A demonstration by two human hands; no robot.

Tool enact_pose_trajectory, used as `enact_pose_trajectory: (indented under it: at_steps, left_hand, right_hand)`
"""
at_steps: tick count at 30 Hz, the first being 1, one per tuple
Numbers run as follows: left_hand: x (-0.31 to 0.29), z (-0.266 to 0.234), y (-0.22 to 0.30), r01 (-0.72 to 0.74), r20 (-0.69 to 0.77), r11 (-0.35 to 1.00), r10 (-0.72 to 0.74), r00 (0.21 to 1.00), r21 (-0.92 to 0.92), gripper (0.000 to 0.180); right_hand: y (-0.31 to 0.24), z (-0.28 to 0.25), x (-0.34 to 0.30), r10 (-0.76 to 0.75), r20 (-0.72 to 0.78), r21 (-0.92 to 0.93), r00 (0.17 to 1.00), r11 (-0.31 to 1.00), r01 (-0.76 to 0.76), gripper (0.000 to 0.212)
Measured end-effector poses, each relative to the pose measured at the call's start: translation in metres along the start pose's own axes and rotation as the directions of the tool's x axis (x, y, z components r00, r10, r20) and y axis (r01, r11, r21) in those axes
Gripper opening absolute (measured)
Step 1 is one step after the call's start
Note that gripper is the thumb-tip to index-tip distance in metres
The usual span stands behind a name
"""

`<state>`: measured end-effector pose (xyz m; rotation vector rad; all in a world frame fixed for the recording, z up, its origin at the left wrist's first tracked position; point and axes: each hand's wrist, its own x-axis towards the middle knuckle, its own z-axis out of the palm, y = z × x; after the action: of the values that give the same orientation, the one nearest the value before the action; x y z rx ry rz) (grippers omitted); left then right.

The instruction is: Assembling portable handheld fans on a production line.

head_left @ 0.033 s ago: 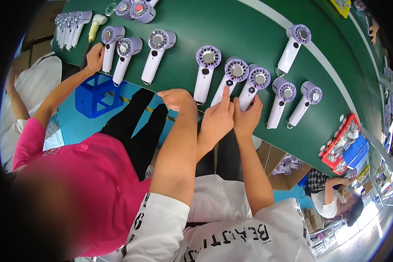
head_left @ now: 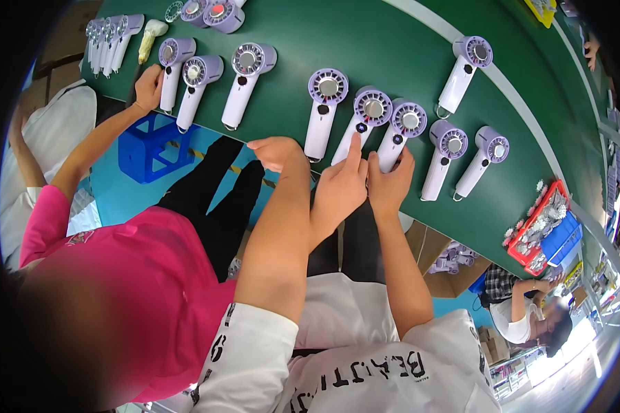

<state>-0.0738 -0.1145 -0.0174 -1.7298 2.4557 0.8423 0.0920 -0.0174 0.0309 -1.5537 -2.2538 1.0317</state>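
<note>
A row of small handheld fans with lilac heads and white handles lies on the green belt (head_left: 393,41). My left hand (head_left: 339,189) rests at the belt's near edge, its index finger stretched along the handle of one fan (head_left: 372,110). My right hand (head_left: 390,180) is beside it, fingers wrapped around the handle of the neighbouring fan (head_left: 409,121). A third hand (head_left: 275,151) lies at the belt edge just left of mine; it seems to belong to the person in pink (head_left: 138,289).
The person in pink sits at my left, one hand (head_left: 148,88) on a fan (head_left: 171,55) further left. More fans lie to the right (head_left: 455,146). A red bin (head_left: 530,237) and a blue bin (head_left: 565,234) hold small parts. A blue crate (head_left: 145,148) stands under the belt.
</note>
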Motion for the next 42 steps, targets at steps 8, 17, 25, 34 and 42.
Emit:
enact_pose_trajectory:
  at_steps: [8, 17, 25, 34, 42]
  left_hand:
    - [0.002, 0.004, 0.0, -0.031, -0.055, 0.997, 0.035, 0.998, 0.065, 0.073]
    - [0.014, 0.003, -0.009, -0.021, 0.018, 0.993, 0.023, 1.0, -0.117, 0.078]
    - [0.032, -0.006, -0.041, 0.133, 0.354, 0.8, 0.105, 0.929, -0.586, 0.065]
    - [-0.007, -0.145, -0.193, 0.145, 0.64, 0.864, 0.234, 0.731, -0.482, 0.027]
    - [-0.028, -0.265, -0.202, 0.129, 0.653, 0.738, 0.484, 0.583, -0.662, 0.029]
  right_hand:
    - [-0.006, -0.037, 0.026, 0.166, 0.352, 0.074, 0.921, 0.976, -0.204, 0.055]
    - [0.019, -0.033, 0.027, 0.034, 0.615, 0.634, 0.788, 0.572, -0.52, 0.025]
    - [0.035, -0.023, -0.003, 0.078, 0.525, 0.738, 0.847, 0.455, -0.499, 0.039]
    - [-0.005, -0.064, -0.072, 0.035, 0.661, 0.601, 0.75, 0.573, -0.557, 0.03]
    - [-0.034, -0.106, -0.152, -0.005, 0.871, 0.345, 0.492, 0.719, -0.604, 0.024]
